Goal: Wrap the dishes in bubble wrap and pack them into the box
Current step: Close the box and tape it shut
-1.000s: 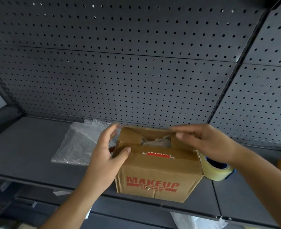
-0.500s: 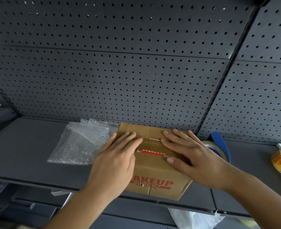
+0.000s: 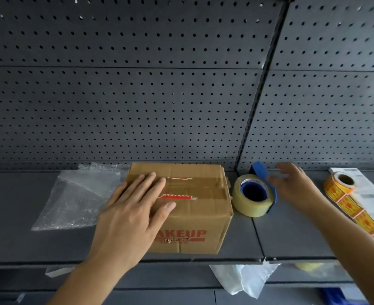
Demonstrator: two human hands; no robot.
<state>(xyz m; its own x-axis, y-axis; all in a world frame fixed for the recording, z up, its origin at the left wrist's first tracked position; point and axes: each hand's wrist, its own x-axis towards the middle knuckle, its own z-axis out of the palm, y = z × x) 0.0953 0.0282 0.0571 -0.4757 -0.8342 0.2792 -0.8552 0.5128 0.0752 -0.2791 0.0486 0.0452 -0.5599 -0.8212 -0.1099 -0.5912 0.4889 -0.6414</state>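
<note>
A brown cardboard box [image 3: 200,190] printed with red letters stands on the dark shelf, its top flaps folded shut. My left hand [image 3: 133,208] presses flat on the box's top left with straight fingers. My right hand [image 3: 291,183] hovers just right of a clear tape roll on a blue dispenser [image 3: 253,192], fingers spread and holding nothing. A sheet of bubble wrap [image 3: 78,194] lies flat to the left of the box. The box's contents are hidden.
A roll of yellow-orange stickers [image 3: 341,186] trails forward along the shelf's right end, over white paper [image 3: 370,194]. The perforated grey back wall [image 3: 181,95] rises behind. A white plastic bag [image 3: 243,280] hangs below the shelf's front edge [image 3: 115,263].
The box flaps went from open to closed under both hands. My right hand then left the box top and moved right to the tape dispenser. My left hand stays pressing.
</note>
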